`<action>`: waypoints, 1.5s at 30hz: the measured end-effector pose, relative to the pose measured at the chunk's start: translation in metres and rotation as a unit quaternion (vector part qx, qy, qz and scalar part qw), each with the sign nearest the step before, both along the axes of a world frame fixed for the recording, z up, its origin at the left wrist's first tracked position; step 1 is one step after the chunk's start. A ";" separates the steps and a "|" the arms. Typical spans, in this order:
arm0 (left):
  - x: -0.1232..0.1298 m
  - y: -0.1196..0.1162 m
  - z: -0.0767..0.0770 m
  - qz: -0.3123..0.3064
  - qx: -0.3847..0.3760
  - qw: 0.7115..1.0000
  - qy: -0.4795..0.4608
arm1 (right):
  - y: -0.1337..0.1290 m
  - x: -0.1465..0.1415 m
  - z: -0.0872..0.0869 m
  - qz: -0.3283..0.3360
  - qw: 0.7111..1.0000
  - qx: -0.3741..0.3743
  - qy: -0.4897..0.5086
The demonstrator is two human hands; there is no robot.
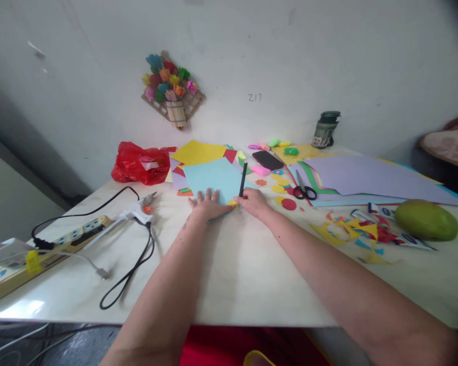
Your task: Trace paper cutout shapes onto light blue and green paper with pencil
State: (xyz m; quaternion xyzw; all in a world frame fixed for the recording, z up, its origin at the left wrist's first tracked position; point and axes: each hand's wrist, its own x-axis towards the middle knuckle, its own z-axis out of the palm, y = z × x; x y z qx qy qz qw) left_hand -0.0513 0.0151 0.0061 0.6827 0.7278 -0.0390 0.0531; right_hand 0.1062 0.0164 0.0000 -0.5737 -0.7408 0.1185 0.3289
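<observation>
A light blue sheet of paper (213, 178) lies on the table in front of me. My left hand (206, 206) rests flat on its near edge with the fingers spread. The left thumb reaches to a small yellow paper piece (232, 203) on the sheet. My right hand (253, 202) is closed around a black pencil (243, 178), held nearly upright by the near right part of the sheet. Its tip is hidden by my fingers, so I cannot tell whether it touches the yellow piece. Under the blue sheet, farther back, lies yellow paper (198, 151).
Black-handled scissors (304, 191), paper circles (289, 204), a phone (267, 159) and stacked purple paper (366, 175) lie rightward. Nearer are paper scraps (343, 229) and a green mango (426, 219). Leftward are a red plastic bag (141, 162), a glue gun (139, 211) and a power strip (76, 235).
</observation>
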 end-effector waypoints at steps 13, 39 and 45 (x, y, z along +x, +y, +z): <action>-0.001 0.002 -0.001 0.003 0.001 1.000 0.004 | 0.002 0.001 0.001 -0.007 1.000 -0.005 0.003; 0.000 0.001 -0.002 -0.001 0.005 1.000 0.006 | -0.002 0.004 0.006 0.069 0.997 -0.036 0.015; 0.000 0.001 -0.002 0.001 0.006 1.000 0.014 | -0.003 0.004 0.005 0.068 0.997 -0.025 0.001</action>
